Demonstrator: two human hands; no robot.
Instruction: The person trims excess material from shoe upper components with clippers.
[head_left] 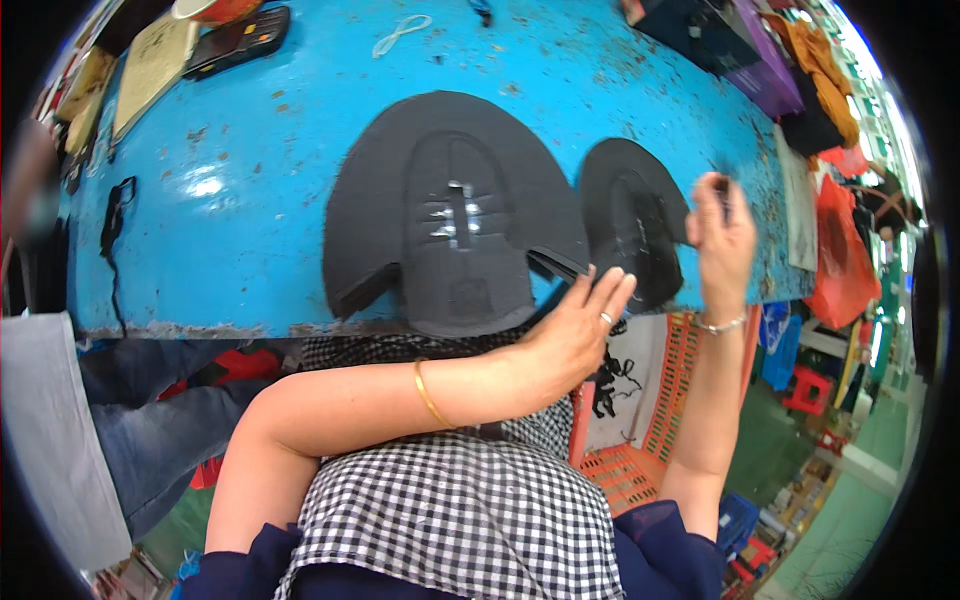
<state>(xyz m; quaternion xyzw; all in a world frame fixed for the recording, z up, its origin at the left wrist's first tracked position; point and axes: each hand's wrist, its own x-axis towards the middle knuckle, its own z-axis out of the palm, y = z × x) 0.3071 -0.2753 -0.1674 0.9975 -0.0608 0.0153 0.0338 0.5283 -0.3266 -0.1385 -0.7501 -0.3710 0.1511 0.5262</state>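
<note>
Large pad [465, 285], already notched, lies beside small pad [628, 205] on table [240, 250]. My left hand [575, 325] is open; my right hand [724, 245] curls, grip unclear. Remaining work: not discernible.

Bright indoor light in my remote view, white glare on the blue table [265, 185], right rim washed out, edges bowed toward black corners, right hand [724, 245] motion-blurred.

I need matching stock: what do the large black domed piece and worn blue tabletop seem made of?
The large black domed piece seems matt foam or felt: dull around its central glints, with a thick edge. The worn blue tabletop looks gloss painted: it reflects light, brownish spots suggest chipping; its base is unclear.
</note>
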